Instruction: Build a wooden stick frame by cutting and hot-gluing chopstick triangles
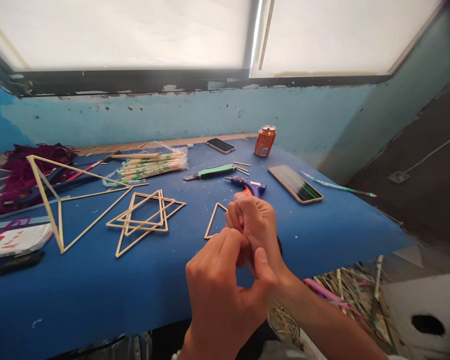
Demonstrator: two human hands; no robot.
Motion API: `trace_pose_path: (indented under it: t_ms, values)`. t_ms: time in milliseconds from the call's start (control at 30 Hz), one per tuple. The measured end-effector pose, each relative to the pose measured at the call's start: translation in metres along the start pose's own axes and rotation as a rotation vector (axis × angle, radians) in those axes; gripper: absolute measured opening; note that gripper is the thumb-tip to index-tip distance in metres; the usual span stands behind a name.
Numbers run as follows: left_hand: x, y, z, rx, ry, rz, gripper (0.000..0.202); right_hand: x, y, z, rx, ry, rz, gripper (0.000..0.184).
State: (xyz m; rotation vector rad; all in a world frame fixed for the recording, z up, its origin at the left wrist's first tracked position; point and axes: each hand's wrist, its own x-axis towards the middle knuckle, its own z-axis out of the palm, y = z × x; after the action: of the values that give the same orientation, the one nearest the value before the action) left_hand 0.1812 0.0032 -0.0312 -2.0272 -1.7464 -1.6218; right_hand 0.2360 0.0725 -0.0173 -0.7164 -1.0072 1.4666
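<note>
My left hand (219,285) and my right hand (255,232) meet above the blue table top (97,295), their fingers curled together. A small triangle of thin wooden sticks (213,222) runs into the fingers of both hands, and its right side is hidden behind them. A hot glue gun (247,186) with a blue and orange body lies just beyond my right hand's fingertips. Left of the hands sits a flat frame of overlapping stick triangles (146,229).
A larger stick triangle (45,205) and purple yarn (30,175) lie at the left. Farther back are bagged wooden sticks (153,166), a green-handled knife (213,171), several phones (295,183), and an orange can (265,141). Dried straw (345,295) lies below the table's right edge.
</note>
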Motion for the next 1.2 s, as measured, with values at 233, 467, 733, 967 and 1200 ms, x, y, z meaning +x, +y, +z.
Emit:
trace_pose_path:
  t_ms: [233, 467, 733, 967, 1200]
  values:
    - [-0.006, -0.006, 0.001, -0.081, -0.041, -0.057, 0.008, 0.004, 0.009, -0.002, 0.022, 0.002, -0.006, 0.047]
    - [-0.004, -0.007, -0.001, -0.055, -0.032, -0.06, 0.015, 0.002, 0.007, -0.001, -0.036, -0.003, 0.006, 0.05]
    - [-0.008, -0.015, -0.005, -0.092, -0.094, -0.06, 0.011, 0.008, 0.006, -0.007, -0.151, -0.007, -0.113, 0.049]
    - [-0.007, -0.069, -0.037, 0.203, -0.064, 0.025, 0.013, 0.036, -0.032, -0.072, -1.384, 0.101, -0.317, 0.045]
    - [-0.014, -0.087, -0.047, 0.279, 0.014, -0.031, 0.015, 0.062, -0.022, -0.098, -1.778, 0.124, 0.073, 0.059]
